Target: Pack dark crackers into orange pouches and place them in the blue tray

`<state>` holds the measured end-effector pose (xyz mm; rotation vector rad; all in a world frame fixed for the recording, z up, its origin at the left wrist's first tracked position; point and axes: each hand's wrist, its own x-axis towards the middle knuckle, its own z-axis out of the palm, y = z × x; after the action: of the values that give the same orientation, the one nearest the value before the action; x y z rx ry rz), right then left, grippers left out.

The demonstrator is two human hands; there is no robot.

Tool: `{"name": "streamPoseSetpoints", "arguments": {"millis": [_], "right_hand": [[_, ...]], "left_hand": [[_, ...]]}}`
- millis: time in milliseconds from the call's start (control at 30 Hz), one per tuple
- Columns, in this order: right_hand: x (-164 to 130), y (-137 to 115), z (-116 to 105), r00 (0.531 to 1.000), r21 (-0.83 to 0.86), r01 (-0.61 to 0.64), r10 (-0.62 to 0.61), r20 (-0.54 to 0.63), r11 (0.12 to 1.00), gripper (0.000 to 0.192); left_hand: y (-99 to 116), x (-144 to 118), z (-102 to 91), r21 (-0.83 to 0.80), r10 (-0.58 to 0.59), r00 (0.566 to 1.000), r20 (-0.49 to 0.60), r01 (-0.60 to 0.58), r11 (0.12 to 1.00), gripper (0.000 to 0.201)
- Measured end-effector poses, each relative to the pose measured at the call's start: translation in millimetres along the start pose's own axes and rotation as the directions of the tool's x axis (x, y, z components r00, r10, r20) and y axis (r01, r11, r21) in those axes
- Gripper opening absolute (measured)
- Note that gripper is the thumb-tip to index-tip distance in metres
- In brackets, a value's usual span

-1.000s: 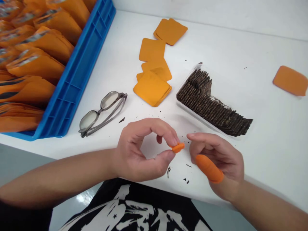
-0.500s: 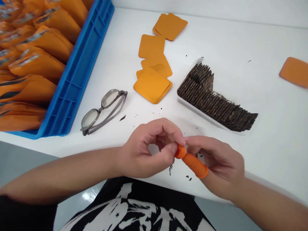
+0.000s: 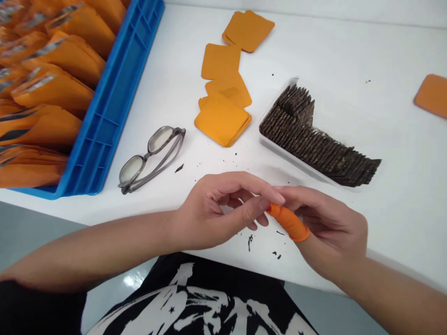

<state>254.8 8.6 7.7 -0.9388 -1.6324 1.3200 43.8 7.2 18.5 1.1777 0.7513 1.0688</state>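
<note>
Left hand (image 3: 216,209) pinches its grip narrow on the tip of the orange finger cot (image 3: 289,223) worn on the right hand (image 3: 328,228) thumb, both at the counter's (image 3: 384,218) near edge, right grip loosely curled and holding nothing. Risk as I judge it: the thin cot could tear or slip off if pulled hard, and dark crumbs (image 3: 250,241) under the hands could stick to it; tray of dark crackers (image 3: 314,139) sits mid-counter, glasses (image 3: 150,158) near the blue crate (image 3: 115,102) at the left edge
</note>
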Motion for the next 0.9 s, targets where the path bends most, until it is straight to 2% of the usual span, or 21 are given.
{"name": "streamPoseSetpoints", "arguments": {"millis": [67,267,433,533,600,733,900], "right_hand": [[-0.1,0.1,-0.3,1.000,-0.015,0.019,-0.019,0.008,1.000,0.040],[-0.8,-1.1,-0.7,0.999,-0.090,-0.002,-0.001,-0.033,0.996,0.021],[-3.4,-0.8,-1.2,0.999,-0.040,-0.023,0.024,0.023,0.999,0.021],[-4.8,-0.4,-1.6,0.999,-0.056,-0.012,0.014,0.030,0.998,0.023],[-5.1,-0.1,-1.3,0.999,-0.071,-0.002,0.004,0.035,0.997,0.024],[-4.8,-0.4,0.2,0.999,-0.078,0.039,-0.038,0.017,0.996,0.025],[-6.1,-2.2,-1.5,0.999,-0.042,0.034,-0.034,0.014,0.999,0.027]], "left_hand": [[0.9,0.1,0.4,0.005,-0.042,0.999,-0.026,0.042,0.999,0.009],[-2.2,-0.3,0.0,0.016,-0.124,0.991,-0.049,0.125,0.992,0.013],[-2.5,-0.9,-1.5,0.057,-0.039,0.999,-0.015,0.040,0.998,0.018],[-1.6,-0.7,-1.4,0.157,0.026,1.000,0.005,-0.026,0.987,0.038],[-1.5,-0.1,-0.5,0.231,0.044,0.998,-0.034,-0.035,0.972,0.044],[-0.5,1.7,1.3,0.288,0.082,0.994,-0.079,-0.056,0.956,0.023],[2.7,2.8,2.4,0.299,0.177,0.983,-0.048,-0.155,0.942,0.015]]}}
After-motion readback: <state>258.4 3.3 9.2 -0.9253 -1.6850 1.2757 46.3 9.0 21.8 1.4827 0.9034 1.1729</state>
